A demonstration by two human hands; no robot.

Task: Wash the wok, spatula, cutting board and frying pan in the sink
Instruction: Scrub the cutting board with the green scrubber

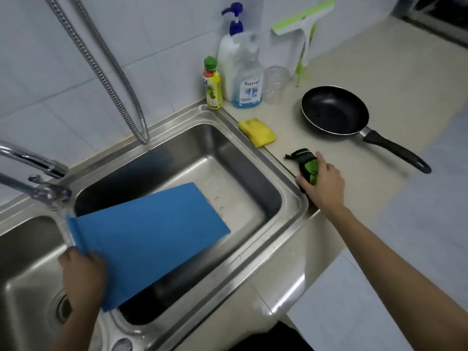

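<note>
White wall tiles fill the top of the frame, and a beige surface (367, 72) runs along the right beside a steel double sink (291, 198). My left hand (83, 274), lower left, has its fingers curled round the near edge of the blue cutting board (152, 239), which sits tilted across the divider, its far end down in the right basin. A tap (33, 163) at the left edge reaches over the board's left corner, and a metal hose (109, 77) hangs down the wall above. My right hand (323, 183), centre right, rests on the surface just beside the sink rim with fingers gripping a green-and-black scrubber (307, 164). The black frying pan (334, 110) sits upright on the surface, upper right, handle pointing toward the lower right. A yellow sponge (257, 131) lies at the sink's far right corner. Bottles (238, 72) and a clear jar stand against the wall, with a green squeegee (301, 24) behind them. I can't see the wok or the spatula.
</note>
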